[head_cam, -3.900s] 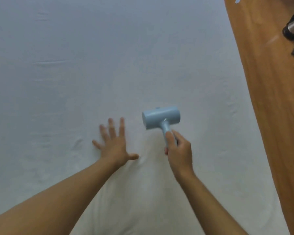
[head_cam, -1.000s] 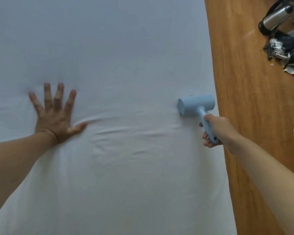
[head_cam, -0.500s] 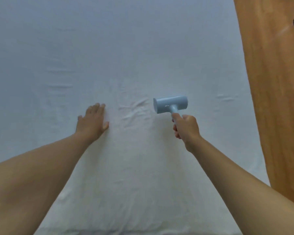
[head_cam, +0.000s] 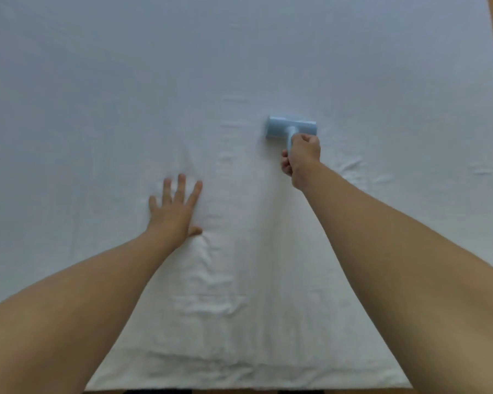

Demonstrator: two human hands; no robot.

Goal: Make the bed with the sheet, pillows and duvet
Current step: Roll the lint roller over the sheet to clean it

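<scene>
— Gripping what, right hand [head_cam: 301, 155]?
— Curled round the handle of a pale blue roller [head_cam: 291, 128], head down on the white sheet [head_cam: 97, 95], long axis lying left to right, handle pointing back toward the body.
— And left hand [head_cam: 174, 207]?
— Pressed flat on the sheet, fingers straight and spread, nearer and leftward. Wrinkled between both arms.

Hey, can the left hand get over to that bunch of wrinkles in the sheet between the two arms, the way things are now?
Probably yes. The left hand lies flat and holds nothing, and the wrinkles sit on bare sheet just beside its forearm, nearer the person. The right hand, gripping the blue roller, is farther up and out of the way.
</scene>
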